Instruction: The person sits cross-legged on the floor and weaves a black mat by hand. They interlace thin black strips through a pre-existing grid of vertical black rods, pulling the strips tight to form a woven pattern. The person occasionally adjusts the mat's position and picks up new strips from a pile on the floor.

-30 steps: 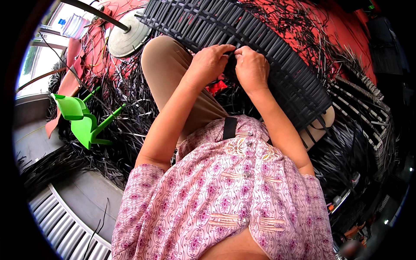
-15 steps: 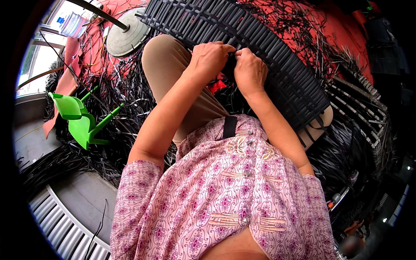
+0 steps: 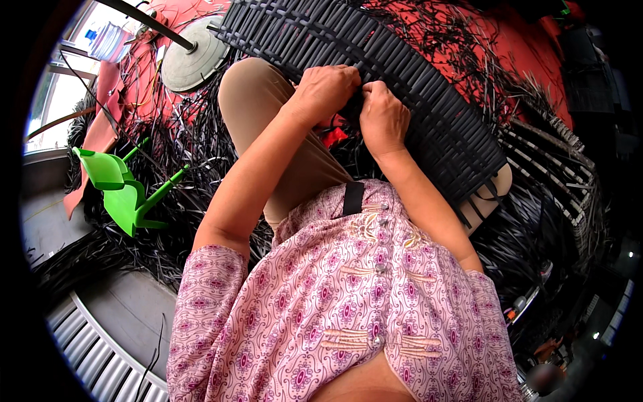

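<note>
A dark grey woven panel of flat plastic strips (image 3: 408,80) slants across my lap from the upper middle down to the right. At its near edge my left hand (image 3: 329,88) is closed, fingertips curled against the weave. Close beside it, my right hand (image 3: 384,119) is closed too, thumb and fingers pinched at the same edge. Whatever lies in the fingers is mostly hidden; it looks like a dark strip of the weaving. The panel rests over my right leg, and my left knee (image 3: 251,87) is bent next to it.
Black strips (image 3: 529,234) lie in heaps on both sides. At the left stands a small green plastic chair (image 3: 117,194). Beyond it are a round grey base with a pole (image 3: 194,57) and a large water bottle (image 3: 110,43). Red sheeting (image 3: 522,40) covers the far floor.
My left fingers have drawn in from an outstretched pinch to a tighter curl. The right hand has shifted slightly nearer to me. The panel lies nearly the same.
</note>
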Available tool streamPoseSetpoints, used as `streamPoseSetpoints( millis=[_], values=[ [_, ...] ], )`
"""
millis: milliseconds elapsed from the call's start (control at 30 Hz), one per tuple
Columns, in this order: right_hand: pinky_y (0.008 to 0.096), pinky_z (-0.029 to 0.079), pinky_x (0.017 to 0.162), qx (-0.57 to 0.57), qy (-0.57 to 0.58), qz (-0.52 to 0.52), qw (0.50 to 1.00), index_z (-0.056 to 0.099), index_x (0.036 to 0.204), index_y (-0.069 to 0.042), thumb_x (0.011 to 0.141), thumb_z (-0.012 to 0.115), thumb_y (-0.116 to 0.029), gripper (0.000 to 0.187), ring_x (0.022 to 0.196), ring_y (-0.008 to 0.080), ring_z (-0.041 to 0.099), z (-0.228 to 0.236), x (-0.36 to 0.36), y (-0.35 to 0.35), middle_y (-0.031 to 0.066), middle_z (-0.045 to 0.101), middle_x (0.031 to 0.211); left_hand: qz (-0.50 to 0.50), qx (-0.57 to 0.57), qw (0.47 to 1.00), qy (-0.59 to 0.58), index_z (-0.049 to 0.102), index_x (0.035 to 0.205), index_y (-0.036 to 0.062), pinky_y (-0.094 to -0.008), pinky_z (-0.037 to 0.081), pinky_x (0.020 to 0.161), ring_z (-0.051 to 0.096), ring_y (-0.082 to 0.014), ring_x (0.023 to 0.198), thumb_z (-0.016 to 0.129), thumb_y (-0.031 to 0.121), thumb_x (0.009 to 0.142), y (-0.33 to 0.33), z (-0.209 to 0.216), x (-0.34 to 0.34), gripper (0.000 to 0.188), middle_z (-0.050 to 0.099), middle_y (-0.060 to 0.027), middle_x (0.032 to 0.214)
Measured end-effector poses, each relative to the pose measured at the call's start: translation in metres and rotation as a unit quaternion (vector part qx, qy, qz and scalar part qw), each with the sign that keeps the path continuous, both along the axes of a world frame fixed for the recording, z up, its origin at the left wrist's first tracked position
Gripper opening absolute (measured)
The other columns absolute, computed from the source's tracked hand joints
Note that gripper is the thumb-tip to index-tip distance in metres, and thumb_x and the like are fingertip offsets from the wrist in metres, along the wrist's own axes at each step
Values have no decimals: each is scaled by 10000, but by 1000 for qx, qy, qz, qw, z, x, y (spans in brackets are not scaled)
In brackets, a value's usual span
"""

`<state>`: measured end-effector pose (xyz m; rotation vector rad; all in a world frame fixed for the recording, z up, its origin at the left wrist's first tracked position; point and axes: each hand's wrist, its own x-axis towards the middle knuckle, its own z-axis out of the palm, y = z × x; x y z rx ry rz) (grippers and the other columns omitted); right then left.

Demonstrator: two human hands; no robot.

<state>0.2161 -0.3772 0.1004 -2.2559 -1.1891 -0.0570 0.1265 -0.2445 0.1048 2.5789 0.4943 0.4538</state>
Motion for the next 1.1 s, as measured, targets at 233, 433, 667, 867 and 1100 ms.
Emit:
streamPoseSetpoints(
  millis=[233, 433, 667, 867, 1100],
  values=[
    [494, 544, 732, -19, -10, 24, 999, 596, 1135, -43, 944, 676, -209, 265, 837, 394, 703, 6, 2, -1, 195, 721, 894, -85, -27, 996, 14, 625, 958, 71, -459, 509, 773, 655, -356, 897, 609, 155, 888, 20, 8, -3, 111, 663, -135, 904],
    [407, 503, 834, 0, -138, 124, 983, 581, 1149, -71, 860, 689, -75, 308, 942, 288, 651, 28, 1, -5, 101, 666, 1002, -59, -14, 998, 31, 589, 917, 52, -455, 505, 769, 644, -369, 886, 598, 139, 870, 31, 20, -13, 99, 639, -140, 876],
    [407, 496, 888, 77, -42, 168, 982, 629, 1128, -69, 801, 752, -60, 350, 981, 283, 642, 35, 20, 8, 88, 674, 1047, -5, 83, 995, -56, 560, 929, 40, -456, 481, 723, 611, -385, 815, 568, 102, 919, 69, 67, -60, 63, 602, -148, 822],
    [397, 558, 834, 223, 166, 298, 913, 670, 1157, -16, 902, 726, -142, 289, 907, 307, 698, 60, 15, 54, 138, 718, 1062, 7, 42, 999, -12, 595, 992, 24, -439, 498, 745, 635, -347, 844, 604, 147, 895, 54, 137, -63, 158, 631, -148, 890],
    [207, 499, 613, 191, 407, 180, 875, 742, 1035, -7, 944, 730, -207, 220, 654, 35, 578, 62, 20, 51, -20, 661, 738, -3, -180, 972, -150, 622, 975, 15, -339, 505, 689, 629, -216, 765, 630, 101, 918, 54, 101, -38, 103, 627, -70, 809]
  ],
)
